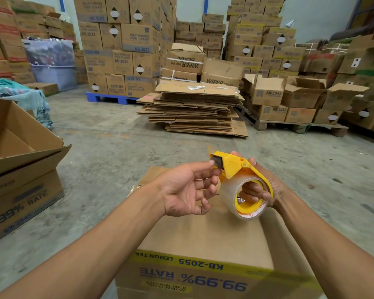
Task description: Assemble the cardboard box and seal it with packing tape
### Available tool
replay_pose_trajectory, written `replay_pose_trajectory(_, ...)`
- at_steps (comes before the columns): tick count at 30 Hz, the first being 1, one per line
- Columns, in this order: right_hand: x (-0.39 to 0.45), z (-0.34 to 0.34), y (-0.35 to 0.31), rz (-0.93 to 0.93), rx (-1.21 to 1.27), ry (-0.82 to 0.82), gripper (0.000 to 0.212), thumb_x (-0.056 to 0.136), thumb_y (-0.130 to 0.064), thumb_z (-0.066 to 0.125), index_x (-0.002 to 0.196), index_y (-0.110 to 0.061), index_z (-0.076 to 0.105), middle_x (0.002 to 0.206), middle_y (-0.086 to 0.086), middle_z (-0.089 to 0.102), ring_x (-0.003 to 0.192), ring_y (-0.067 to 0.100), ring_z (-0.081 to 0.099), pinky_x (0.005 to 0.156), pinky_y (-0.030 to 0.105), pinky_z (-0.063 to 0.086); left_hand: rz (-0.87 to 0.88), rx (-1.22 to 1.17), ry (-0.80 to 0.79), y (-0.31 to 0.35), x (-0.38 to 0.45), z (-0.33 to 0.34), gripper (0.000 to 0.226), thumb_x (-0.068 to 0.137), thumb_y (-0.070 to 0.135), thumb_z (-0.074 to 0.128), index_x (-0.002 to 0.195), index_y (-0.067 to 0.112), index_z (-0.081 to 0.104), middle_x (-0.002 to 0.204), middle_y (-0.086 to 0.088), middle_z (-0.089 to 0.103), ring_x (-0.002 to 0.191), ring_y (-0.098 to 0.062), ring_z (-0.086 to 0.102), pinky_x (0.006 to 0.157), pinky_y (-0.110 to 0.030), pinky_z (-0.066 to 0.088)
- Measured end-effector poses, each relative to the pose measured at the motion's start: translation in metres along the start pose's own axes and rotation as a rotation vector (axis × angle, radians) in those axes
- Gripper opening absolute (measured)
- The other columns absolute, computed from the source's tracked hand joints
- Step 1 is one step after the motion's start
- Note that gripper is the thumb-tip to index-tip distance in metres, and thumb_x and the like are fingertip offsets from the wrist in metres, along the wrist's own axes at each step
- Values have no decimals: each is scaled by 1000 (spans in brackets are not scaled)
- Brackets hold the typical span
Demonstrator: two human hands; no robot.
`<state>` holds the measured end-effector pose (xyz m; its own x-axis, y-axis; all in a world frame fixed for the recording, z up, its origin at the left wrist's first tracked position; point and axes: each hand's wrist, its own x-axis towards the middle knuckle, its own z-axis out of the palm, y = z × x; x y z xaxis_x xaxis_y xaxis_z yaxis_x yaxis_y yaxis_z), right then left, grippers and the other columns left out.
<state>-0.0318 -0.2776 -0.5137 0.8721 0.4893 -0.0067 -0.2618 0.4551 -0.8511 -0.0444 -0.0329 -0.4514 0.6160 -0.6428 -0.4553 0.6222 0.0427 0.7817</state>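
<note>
A closed cardboard box (pixel 205 240) printed "KB-2055 LEMON TEA" stands upside down right in front of me, its top flaps folded shut. Above it my right hand (pixel 261 186) grips a yellow tape dispenser (pixel 235 167) loaded with a roll of clear packing tape (pixel 233 195), fingers through the roll's core. My left hand (pixel 188 188) is palm-up beside it, its fingertips touching the dispenser's cutter end at the tape's loose edge. No tape is visible on the box top.
An open assembled box (pixel 20 160) stands at the left. A stack of flattened cardboard (pixel 194 108) lies on the concrete floor ahead. Pallets of stacked cartons (pixel 121 50) line the back and right. A cloth-covered pile (pixel 26 98) sits at far left.
</note>
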Motion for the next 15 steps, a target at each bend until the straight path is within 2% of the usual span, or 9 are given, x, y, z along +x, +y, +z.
replay_pose_trajectory(1, 0, 0, -1, -24, -18, -46, 51, 76, -46, 79, 119, -20, 71, 41, 5, 54, 26, 10, 50, 36, 21, 45, -6, -13, 0, 1, 0, -1, 22, 85, 39, 67, 82, 17, 71, 71, 5, 63, 58, -8, 56, 59, -24, 34)
replay_pose_trajectory(2, 1, -2, -3, -26, -31, -80, 49, 81, -45, 74, 127, -28, 66, 44, 5, 57, 28, 9, 53, 39, 21, 47, -6, -20, 3, 1, -1, -2, 24, 84, 41, 68, 82, 17, 71, 71, 5, 63, 58, -8, 56, 59, -24, 34)
replay_pose_trajectory(4, 5, -5, -5, -7, -20, -150, 46, 88, -44, 65, 133, -31, 61, 49, 6, 62, 33, 9, 57, 43, 23, 50, 9, -18, 17, 1, -1, -3, 24, 82, 42, 71, 79, 18, 70, 70, 5, 62, 58, -8, 55, 58, -24, 33)
replay_pose_trajectory(9, 7, -1, -13, 5, -53, -147, 48, 88, -43, 66, 134, -31, 60, 48, 6, 61, 32, 9, 57, 43, 23, 51, 34, 5, 13, 3, -1, -5, 15, 81, 32, 73, 73, 20, 71, 70, 8, 61, 57, -6, 54, 55, -22, 33)
replay_pose_trajectory(15, 0, 4, -19, -23, -100, -89, 51, 81, -45, 74, 129, -33, 64, 44, 5, 58, 29, 7, 52, 41, 22, 49, 24, 8, -14, 5, -3, -6, 8, 84, 23, 69, 86, 17, 72, 73, 6, 61, 58, -7, 55, 58, -24, 32)
